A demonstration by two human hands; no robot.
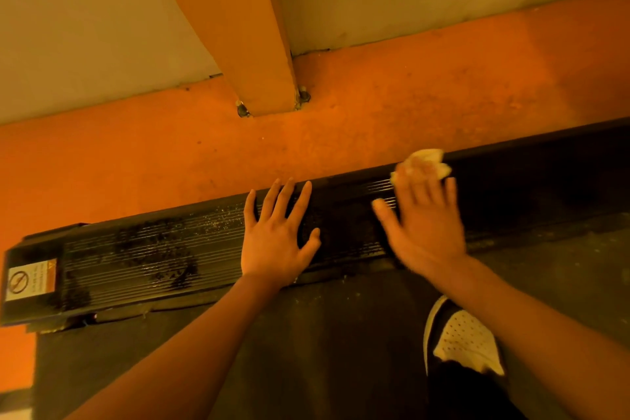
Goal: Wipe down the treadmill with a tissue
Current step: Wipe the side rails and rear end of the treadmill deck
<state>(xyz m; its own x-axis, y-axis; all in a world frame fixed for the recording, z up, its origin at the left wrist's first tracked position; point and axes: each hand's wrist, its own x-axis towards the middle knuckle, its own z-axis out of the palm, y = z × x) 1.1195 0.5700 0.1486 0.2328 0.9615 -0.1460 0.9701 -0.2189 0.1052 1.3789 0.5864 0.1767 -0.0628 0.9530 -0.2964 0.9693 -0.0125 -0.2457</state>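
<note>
The treadmill's black ribbed side rail (153,252) runs across the view from lower left to upper right, dusty and smeared with damp patches. My left hand (276,235) lies flat on the rail with its fingers spread. To its right, my right hand (422,218) presses a crumpled white tissue (426,160) onto the rail with straight fingers; the hand is blurred. Most of the tissue is hidden under the fingers, and only its far edge shows. The dark running belt (306,334) lies nearer to me.
Orange floor (204,147) lies beyond the rail, with a slanted post (252,44) bolted to it and a pale wall behind. A warning sticker (30,278) marks the rail's left end. My white and black shoe (463,341) stands on the belt at lower right.
</note>
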